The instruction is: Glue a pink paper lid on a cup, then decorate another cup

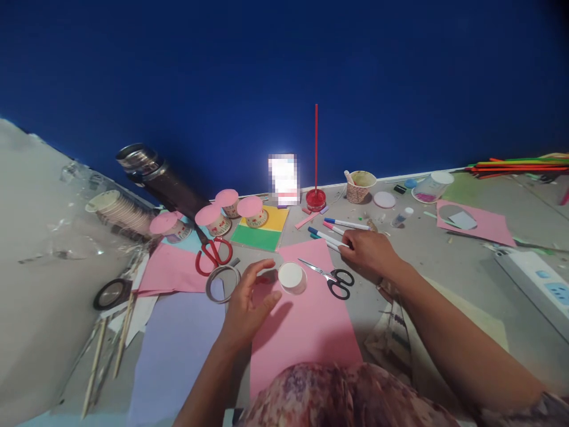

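My left hand (250, 303) is open, fingers and thumb spread just left of a small white round piece (291, 276), which looks like an upturned paper cup. That piece sits on a sheet of pink paper (306, 338). My right hand (365, 250) has its fingers curled and pressed together at the ends of several felt-tip pens (326, 236); it grips at least one pen there. Black-handled scissors (338, 283) lie on the pink sheet's right edge, blades pointing up and left. Left of my left hand are a roll of tape (222, 283) and red-handled scissors (214, 256).
Several small cups with pink round tops (213, 217) stand behind my left hand, near a dark flask (164, 181). A red stick rises from a red base (316, 200). At right lie a cut pink sheet (493, 224) and a power strip (540, 284). Purple paper (175, 356) is at left.
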Demonstrator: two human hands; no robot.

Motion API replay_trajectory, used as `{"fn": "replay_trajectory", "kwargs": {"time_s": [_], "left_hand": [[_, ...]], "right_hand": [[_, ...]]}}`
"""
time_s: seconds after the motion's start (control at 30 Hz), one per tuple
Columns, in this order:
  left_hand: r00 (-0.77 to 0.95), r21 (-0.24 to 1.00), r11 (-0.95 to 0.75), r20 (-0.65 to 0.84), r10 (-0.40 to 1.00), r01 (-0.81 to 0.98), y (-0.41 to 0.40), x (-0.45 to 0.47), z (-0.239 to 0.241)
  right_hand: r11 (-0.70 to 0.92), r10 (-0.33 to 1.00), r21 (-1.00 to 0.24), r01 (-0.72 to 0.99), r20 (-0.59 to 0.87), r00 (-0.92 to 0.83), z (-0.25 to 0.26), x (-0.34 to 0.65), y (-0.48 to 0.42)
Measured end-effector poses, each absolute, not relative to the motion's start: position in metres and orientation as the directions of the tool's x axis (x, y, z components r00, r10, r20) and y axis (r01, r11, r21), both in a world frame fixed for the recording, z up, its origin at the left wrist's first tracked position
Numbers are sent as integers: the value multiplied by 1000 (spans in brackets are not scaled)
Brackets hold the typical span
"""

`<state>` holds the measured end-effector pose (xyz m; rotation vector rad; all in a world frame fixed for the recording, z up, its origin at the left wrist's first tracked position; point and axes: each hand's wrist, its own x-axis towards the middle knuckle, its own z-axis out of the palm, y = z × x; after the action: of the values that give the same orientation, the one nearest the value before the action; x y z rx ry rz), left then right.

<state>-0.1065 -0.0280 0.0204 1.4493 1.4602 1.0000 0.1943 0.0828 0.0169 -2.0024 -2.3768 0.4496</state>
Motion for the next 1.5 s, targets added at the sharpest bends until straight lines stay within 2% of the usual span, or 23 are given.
{"fn": "replay_trajectory", "kwargs": {"time_s": [0.23,0.4,0.5,0.6,0.73,0.9,1.0,1.17,1.33,1.5], "left_hand": [[151,969,24,-62,987,245,-19,-91,9],[78,988,120,-128,989,96,-3,-84,2],[-28,993,114,-115,993,-19,6,-82,-1],[-98,992,119,-123,988,-42,13,-84,-2],[-113,989,138,-142,983,-47,18,-86,1],[-59,925,232,-261,963,-301,21,-85,9],[-69,946,211,-234,970,-245,20,-83,8],[-94,997,61,-65,993,-53,13,-77,-5],[-62,992,74,-80,995,-99,5,-71,-9],[7,998,48,-48,999,-43,3,-74,-2]], "right_hand": [[164,956,-187,969,-213,-203,20,195,80],[178,950,-190,966,-223,-219,20,195,80],[185,950,-194,963,-215,-225,18,195,80],[187,951,-201,962,-208,-229,18,195,79],[148,969,-211,966,-166,-185,21,195,79],[42,994,-191,981,-86,-59,17,199,84],[42,994,-182,982,-94,-60,10,201,86],[75,993,-189,979,-78,-91,11,198,85],[172,973,-213,962,-117,-200,17,193,80],[191,962,-210,959,-152,-225,16,192,78]]}}
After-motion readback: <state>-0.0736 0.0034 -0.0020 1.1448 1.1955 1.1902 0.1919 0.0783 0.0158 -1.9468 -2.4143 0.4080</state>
